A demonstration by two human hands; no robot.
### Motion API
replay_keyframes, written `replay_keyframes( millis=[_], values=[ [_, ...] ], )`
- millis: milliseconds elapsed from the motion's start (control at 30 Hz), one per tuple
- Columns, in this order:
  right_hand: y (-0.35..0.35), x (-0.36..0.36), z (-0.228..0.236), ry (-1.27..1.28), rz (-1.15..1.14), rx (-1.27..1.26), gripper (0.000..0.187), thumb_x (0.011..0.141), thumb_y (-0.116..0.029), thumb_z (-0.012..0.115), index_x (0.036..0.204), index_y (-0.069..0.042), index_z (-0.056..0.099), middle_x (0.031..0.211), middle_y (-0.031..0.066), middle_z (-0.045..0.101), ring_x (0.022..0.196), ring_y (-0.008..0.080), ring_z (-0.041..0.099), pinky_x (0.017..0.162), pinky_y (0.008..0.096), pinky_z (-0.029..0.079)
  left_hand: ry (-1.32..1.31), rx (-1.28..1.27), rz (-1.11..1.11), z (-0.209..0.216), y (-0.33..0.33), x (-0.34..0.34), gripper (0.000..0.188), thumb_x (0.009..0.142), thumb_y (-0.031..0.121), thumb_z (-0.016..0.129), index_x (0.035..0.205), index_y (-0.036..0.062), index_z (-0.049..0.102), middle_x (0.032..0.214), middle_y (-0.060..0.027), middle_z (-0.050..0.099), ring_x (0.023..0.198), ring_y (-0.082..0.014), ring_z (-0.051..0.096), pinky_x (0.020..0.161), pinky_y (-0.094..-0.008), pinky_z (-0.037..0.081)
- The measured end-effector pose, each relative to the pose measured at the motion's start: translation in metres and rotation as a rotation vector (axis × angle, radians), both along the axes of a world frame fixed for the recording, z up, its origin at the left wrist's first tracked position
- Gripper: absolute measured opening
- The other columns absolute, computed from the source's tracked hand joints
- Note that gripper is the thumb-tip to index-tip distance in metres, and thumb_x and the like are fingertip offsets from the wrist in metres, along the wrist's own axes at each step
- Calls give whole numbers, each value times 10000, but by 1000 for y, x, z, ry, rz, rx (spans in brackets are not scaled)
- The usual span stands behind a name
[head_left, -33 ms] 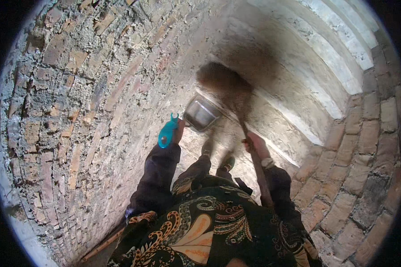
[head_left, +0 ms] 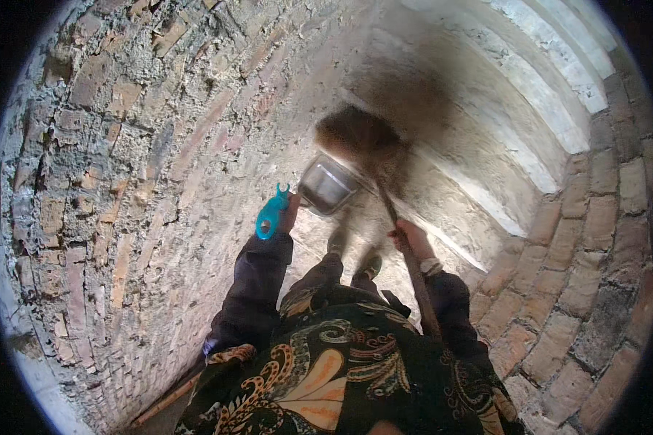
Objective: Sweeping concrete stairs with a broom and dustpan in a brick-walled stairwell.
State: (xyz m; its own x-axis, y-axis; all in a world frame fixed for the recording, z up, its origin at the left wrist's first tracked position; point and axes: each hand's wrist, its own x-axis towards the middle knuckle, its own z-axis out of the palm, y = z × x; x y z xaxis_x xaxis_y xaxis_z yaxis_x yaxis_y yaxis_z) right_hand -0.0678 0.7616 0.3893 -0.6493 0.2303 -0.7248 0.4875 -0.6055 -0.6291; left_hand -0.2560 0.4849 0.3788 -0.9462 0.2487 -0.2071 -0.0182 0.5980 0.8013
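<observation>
Right fingers [head_left: 411,234] around broom handle [head_left: 421,291]

The left forearm [head_left: 254,279] rises from seven o'clock, aimed toward one, and ends in the left grip [head_left: 292,215] at nine o'clock from the middle of the view, closed in a hold. The right forearm [head_left: 451,299] slants toward eleven through the right wrist [head_left: 431,266]; the right grip [head_left: 413,239], between three and four o'clock, is clenched. The two are well apart, the feet [head_left: 371,265] standing between them toward five.
</observation>
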Motion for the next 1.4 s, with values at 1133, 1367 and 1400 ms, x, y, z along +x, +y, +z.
replay_keyframes(
  millis=[1133, 1367, 1400],
  values=[
    [33, 236, -1, -135, -327, -150, 188, 863, -243, 461, 909, -63, 488, 688, 30, 505, 448, 52, 447, 352, 166, 389, -228, 174, 67, 18, 16, 13, 223, 763, 267, 579, 729, 50, 544, 488, -4, 425, 388, -90, 410, 318, -247, 370],
    [-10, 162, 19, -2, -115, -26, 288, 845, -266, 482, 1033, -47, 479, 728, 102, 562, 489, 90, 476, 420, 201, 413, -219, 171, 41, 17, 13, 12, 226, 765, 257, 577, 720, 36, 558, 479, -17, 439, 373, -94, 413, 326, -237, 373],
    [-11, 154, 17, -11, -85, -8, 247, 851, -247, 472, 990, -46, 510, 696, 95, 576, 477, 89, 488, 416, 205, 415, -216, 161, 29, 18, 13, 12, 226, 766, 253, 574, 722, 32, 561, 478, -21, 443, 376, -95, 418, 328, -237, 374]
  ],
)
